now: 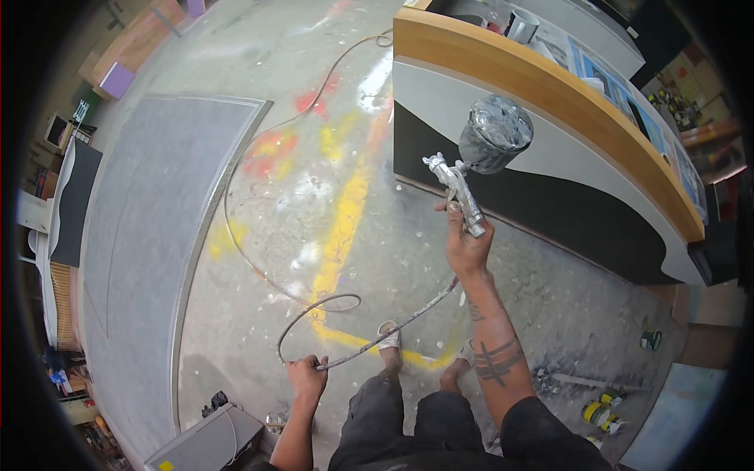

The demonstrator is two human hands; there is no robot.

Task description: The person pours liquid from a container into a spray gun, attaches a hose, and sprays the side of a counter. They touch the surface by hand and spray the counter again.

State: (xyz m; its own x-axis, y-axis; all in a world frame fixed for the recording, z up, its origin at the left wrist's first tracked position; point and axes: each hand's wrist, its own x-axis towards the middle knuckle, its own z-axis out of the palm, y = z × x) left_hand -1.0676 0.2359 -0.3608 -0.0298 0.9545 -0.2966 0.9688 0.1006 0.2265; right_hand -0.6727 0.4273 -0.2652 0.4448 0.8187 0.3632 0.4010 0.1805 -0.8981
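Spray gun in right hand, hose in left

Right hand [470,245], 3 o'clock: fingers curled round the handle of a paint-crusted spray gun [455,187], which sits at 2 o'clock. Its cup [495,137], smeared grey and white, stands out toward 1–2 o'clock, in front of the counter [550,86].

Left hand [306,378], 7 o'clock: closed on the hose [424,314], pinching it near a loose loop. From there the hose rises toward the right wrist, where it passes out of sight; the join with the gun cannot be seen. The other run trails over the floor toward 12 o'clock. Hands well apart.

Surroundings: large grey panel [149,235] at 9 o'clock; yellow stripe [342,228] on the floor, with red and yellow patches toward 11 o'clock; mug [522,26] on the counter at 1 o'clock; grey case [208,439] at 7 o'clock, partly cropped by dark vignetting.
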